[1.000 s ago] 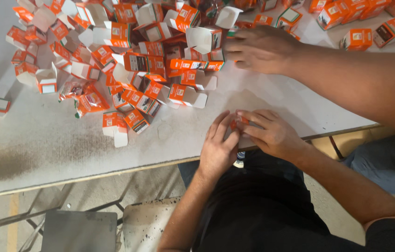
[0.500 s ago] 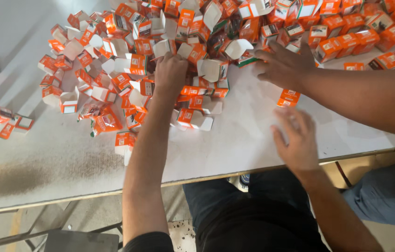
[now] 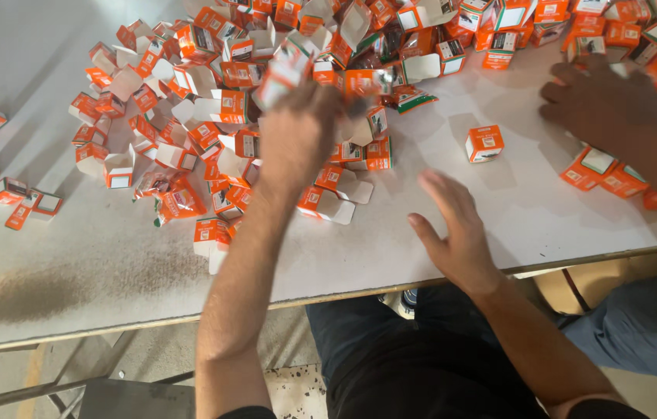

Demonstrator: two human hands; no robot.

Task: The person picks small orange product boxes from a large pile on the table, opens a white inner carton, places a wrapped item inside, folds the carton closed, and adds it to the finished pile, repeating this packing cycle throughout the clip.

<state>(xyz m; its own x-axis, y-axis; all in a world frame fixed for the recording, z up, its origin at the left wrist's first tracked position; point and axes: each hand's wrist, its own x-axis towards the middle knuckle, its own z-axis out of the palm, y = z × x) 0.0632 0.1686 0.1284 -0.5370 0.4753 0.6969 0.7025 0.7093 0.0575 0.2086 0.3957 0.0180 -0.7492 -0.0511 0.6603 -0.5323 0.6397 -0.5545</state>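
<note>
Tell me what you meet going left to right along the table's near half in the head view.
Dark smudge on the grey table → person's left hand → person's open right hand → lone small orange-and-white carton → co-worker's hand.

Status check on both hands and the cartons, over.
Left hand lifted over the carton pile, gripping a blurred carton. Right hand open, empty, over bare table. Another person's hand at cartons, right side.

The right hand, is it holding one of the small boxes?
No, the right hand is spread open and empty above the table, apart from the closed orange box.
</note>
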